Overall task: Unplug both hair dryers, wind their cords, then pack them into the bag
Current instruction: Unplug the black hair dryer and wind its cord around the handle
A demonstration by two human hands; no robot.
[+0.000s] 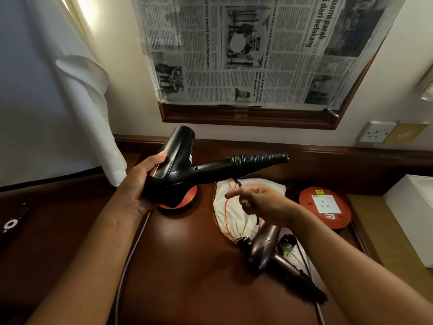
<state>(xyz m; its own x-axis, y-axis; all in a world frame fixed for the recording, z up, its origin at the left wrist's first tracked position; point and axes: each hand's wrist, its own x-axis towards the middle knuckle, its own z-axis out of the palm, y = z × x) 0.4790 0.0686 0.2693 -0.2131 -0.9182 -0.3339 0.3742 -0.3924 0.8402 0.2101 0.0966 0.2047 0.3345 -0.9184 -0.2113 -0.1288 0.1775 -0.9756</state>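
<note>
Single head view only. I see it looking forward and steeply down, close over the wooden desk (192, 273), toward the wall with taped newspaper (246, 50). Both forearms enter from below.

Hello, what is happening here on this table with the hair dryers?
A person is packing up two hair dryers. The left hand grips the black hair dryer in the air, its cord already wound around the handle. The right hand pinches the loose end of that cord. The brown hair dryer lies on the table beside the cloth bag, not yet packed.
</note>
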